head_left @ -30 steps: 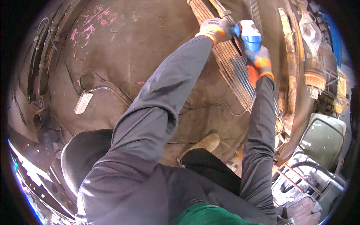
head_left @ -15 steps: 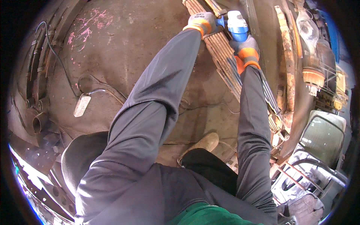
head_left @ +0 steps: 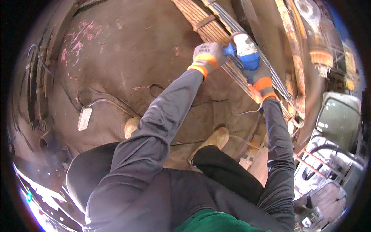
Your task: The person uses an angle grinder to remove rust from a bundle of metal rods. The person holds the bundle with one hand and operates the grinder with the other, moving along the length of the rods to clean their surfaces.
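Both my hands, in grey and orange gloves, are on a blue and white angle grinder (head_left: 246, 49). My left hand (head_left: 210, 55) is closed around its blue side handle. My right hand (head_left: 262, 81) grips the rear of the body, with its fingers partly hidden under the tool. Beneath the grinder lies a stack of long rusty leaf springs (head_left: 197, 17), bound by a metal clip (head_left: 205, 22). More bare, greyish metal strips (head_left: 270, 69) run along its right side. The grinder's disc cannot be made out.
On the left, a pale rectangular block (head_left: 85, 118) with a cable lies on the brown floor. More dark leaf springs (head_left: 42, 77) stand at the far left. A rusty bar (head_left: 294, 50) and a rusty cylindrical part (head_left: 321, 58) are on the right, beyond them a grey framed panel (head_left: 337, 121).
The grinder and both my hands have come nearer to me along the leaf springs. The springs' clip now shows beyond my left hand. The view has shifted slightly, and my left shoe shows.
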{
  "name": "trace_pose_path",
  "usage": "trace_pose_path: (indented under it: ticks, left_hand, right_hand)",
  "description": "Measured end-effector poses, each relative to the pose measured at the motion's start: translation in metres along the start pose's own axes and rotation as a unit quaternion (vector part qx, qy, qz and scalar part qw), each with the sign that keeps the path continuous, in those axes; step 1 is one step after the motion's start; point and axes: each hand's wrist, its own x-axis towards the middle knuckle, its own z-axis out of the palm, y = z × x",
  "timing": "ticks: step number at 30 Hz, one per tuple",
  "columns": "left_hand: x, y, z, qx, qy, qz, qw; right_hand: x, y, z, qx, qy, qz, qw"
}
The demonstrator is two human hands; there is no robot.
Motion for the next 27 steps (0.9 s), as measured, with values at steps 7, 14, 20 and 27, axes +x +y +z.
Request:
trace_pose_path:
  ticks: [7, 14, 20, 27]
  left_hand:
    - [-0.035, -0.008, 0.056, 0.016, -0.092, 0.080, 0.992]
    - [-0.028, -0.006, 0.083, 0.037, -0.102, 0.094, 0.990]
    - [-0.025, -0.009, 0.076, 0.034, -0.107, 0.090, 0.990]
    - [-0.011, -0.031, 0.064, 0.016, -0.103, 0.049, 0.993]
  right_hand:
    - [-0.089, 0.037, 0.033, -0.043, 0.080, 0.022, 0.996]
    - [-0.092, 0.051, 0.028, -0.056, 0.086, 0.012, 0.995]
    - [-0.087, 0.051, 0.033, -0.048, 0.063, 0.030, 0.996]
    - [-0.067, 0.024, 0.040, -0.051, 0.065, -0.028, 0.996]
